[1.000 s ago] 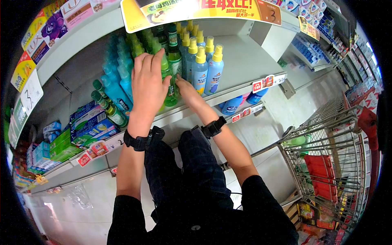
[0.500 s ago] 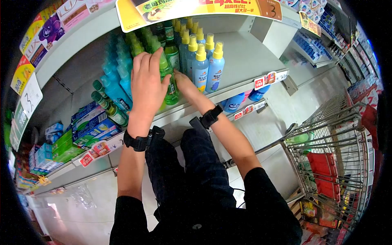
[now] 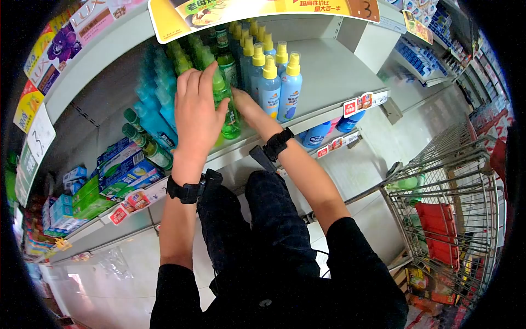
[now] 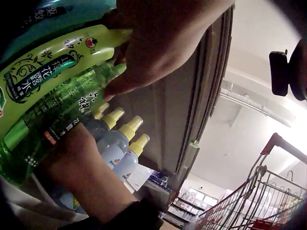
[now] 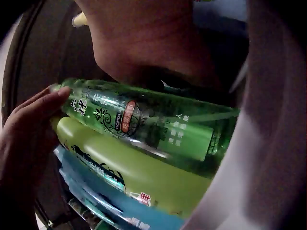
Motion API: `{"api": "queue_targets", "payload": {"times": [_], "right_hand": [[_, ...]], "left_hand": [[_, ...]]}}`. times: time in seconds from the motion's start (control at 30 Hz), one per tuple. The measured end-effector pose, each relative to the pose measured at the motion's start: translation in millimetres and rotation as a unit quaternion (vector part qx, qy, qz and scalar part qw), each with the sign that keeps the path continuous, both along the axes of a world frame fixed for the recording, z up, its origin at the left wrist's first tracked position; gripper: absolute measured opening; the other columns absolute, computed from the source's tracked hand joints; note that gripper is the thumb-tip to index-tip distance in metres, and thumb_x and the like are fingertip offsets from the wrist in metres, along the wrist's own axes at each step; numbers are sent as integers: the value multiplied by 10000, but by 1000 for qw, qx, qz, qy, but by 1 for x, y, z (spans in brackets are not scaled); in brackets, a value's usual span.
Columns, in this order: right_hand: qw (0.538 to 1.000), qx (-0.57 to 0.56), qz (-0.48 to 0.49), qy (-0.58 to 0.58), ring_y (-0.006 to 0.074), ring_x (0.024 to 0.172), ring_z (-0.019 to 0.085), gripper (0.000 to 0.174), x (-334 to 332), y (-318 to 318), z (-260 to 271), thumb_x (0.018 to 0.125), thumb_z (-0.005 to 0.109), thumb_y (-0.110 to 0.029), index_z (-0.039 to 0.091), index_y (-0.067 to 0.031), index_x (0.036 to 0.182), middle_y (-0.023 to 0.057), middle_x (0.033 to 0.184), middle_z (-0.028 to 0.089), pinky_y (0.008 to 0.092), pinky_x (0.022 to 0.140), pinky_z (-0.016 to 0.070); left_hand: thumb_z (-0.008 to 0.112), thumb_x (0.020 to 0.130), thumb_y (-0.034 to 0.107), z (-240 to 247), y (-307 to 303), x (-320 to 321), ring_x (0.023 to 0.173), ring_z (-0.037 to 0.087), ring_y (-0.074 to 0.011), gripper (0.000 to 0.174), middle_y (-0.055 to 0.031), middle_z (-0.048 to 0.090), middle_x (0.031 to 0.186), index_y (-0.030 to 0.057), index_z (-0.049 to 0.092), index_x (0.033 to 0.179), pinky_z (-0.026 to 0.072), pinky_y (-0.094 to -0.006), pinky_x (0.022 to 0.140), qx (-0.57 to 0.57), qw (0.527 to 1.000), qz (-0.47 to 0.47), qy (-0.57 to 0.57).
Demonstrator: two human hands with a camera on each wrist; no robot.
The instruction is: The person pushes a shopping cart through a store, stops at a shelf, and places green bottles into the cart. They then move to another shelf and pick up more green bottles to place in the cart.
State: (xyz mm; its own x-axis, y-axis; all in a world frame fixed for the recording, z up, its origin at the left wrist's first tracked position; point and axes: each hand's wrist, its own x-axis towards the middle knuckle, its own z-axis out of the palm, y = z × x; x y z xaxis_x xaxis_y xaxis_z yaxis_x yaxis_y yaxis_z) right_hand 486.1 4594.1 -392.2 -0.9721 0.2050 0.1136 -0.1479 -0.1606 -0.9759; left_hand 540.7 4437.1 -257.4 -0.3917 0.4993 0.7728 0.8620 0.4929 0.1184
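Observation:
At the front of the shelf stands a clear green bottle of floral water [image 3: 232,123] with a pale green cap. My left hand [image 3: 195,112] lies over the tops of the front bottles, fingers extended, its thumb at the upper part of this bottle. Beside it, a yellow-green bottle [image 4: 53,57] shows in the left wrist view. From the right, my right hand [image 3: 251,112] reaches in between the clear green bottle and the light blue spray bottles [image 3: 290,90] with yellow caps. Its fingers are hidden behind the green bottle, so I cannot tell what they hold.
Turquoise bottles [image 3: 156,123], dark green bottles [image 3: 150,148] and stacked boxes [image 3: 112,172] fill the shelf's left side. A price banner [image 3: 263,13] hangs along the shelf above. On the right stands a wire shopping cart [image 3: 444,203] with bottles and a red panel.
The view has shifted slightly, so the shelf sits a little higher in it. Both hands stay at the same bottles; the right forearm is angled slightly differently.

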Motion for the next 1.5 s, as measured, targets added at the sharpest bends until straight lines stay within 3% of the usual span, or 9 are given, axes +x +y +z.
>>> {"api": "queue_targets", "payload": {"times": [0.33,0.73,0.93,1.03,1.07,1.1,1.17,1.23,1.5], "right_hand": [[992,-118,41,-34,220,932,578,374,-31,9,-10,948,323,-186,561,38,1130,154,1058,612,359,840,458],[996,-84,25,6,218,942,598,418,-6,-3,20,962,279,-213,556,31,1157,154,1072,619,361,852,474],[994,-80,5,-76,211,973,591,440,1,-4,29,980,274,-250,542,52,1154,156,1068,619,344,878,456],[992,-52,-52,-104,154,932,546,412,16,-1,34,984,374,-325,560,-3,1161,75,1106,607,294,883,418],[976,182,-121,7,176,924,522,439,26,4,23,994,368,-338,562,27,1142,103,1143,596,316,892,401],[995,14,-83,-61,189,1061,519,460,46,-2,40,1004,355,-321,536,53,1201,143,1227,566,321,953,381],[960,225,-151,66,205,1207,465,481,102,-10,55,1013,335,-309,480,63,1281,162,1314,514,316,1025,342],[978,101,-129,128,241,1226,471,489,154,-26,68,1017,326,-335,502,54,1255,179,1321,511,328,1045,330],[931,192,-269,152,266,1133,539,383,341,-9,129,999,328,-195,603,57,1086,177,1150,601,366,1007,373]], "left_hand": [[766,630,65,-1,-1,-1,1104,458,-353,677,-164,535,1105,37,489,1247,390,-413,965,1,1000,-2,-14],[767,628,70,-1,-1,-1,1092,456,-358,693,-161,529,1096,43,480,1258,389,-418,958,5,1000,-5,-4],[767,629,74,-2,-1,-2,1102,451,-358,695,-166,523,1109,46,477,1260,382,-417,968,2,1000,-1,-13],[766,637,80,0,0,-2,1107,447,-362,695,-176,515,1120,42,470,1264,376,-420,974,-10,1000,11,-7],[765,640,82,-1,0,-2,1108,446,-364,694,-180,512,1124,41,467,1266,374,-420,976,-13,1000,13,-3],[759,654,80,-1,0,-3,1119,439,-372,686,-190,506,1139,34,460,1270,366,-429,984,-10,1000,3,-2],[753,663,74,-2,0,-2,1134,428,-376,683,-197,502,1157,35,457,1277,359,-434,992,-6,1000,-3,-4],[751,668,70,-3,0,-2,1147,421,-375,689,-198,501,1167,42,453,1288,354,-435,999,-7,1000,0,-9],[731,715,101,-7,4,-14,1162,415,-385,663,-202,510,1175,50,438,1308,338,-468,1005,1,1000,-9,15]]}}
